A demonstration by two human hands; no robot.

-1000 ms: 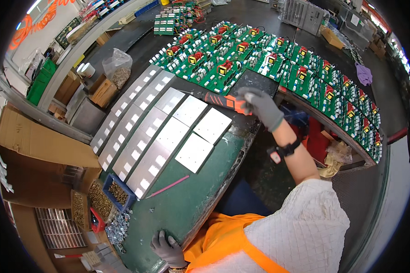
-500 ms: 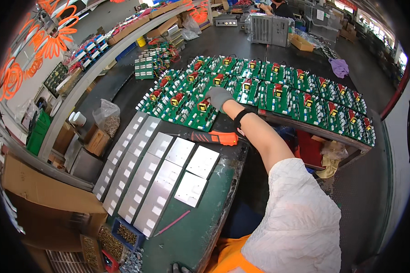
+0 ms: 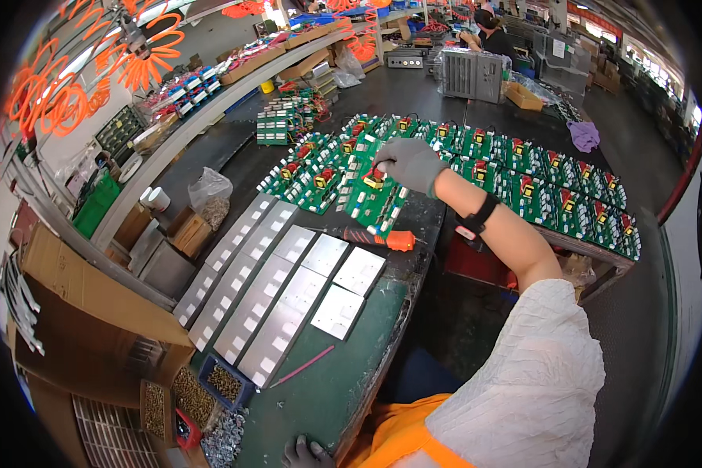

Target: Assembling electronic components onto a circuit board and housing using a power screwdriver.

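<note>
My right hand (image 3: 413, 165), in a grey glove, pinches a green circuit board (image 3: 364, 204) by the red and yellow part on its face. That board is lifted and tilted, its near end above an orange-handled power screwdriver (image 3: 382, 239). Around it, rows of similar green circuit boards (image 3: 522, 191) lie on the dark bench. My left hand (image 3: 306, 452), also gloved, rests on the green bench top at the lower edge, holding nothing; only its spread fingertips show. Between the hands lie flat silver metal plates (image 3: 277, 285), several with white patches, and two smaller plates (image 3: 337, 310).
A pink stick (image 3: 304, 365) lies beside the plates. At the lower left are a blue bin of screws (image 3: 225, 382), loose metal bits (image 3: 224, 438) and a cardboard box (image 3: 93, 288). Orange coiled hoses (image 3: 62, 101) hang upper left. A person (image 3: 491, 35) works at the far end.
My right hand has raised one circuit board from the rows and drawn it nearer. The head view has shifted, and more of my left fingertips show.
</note>
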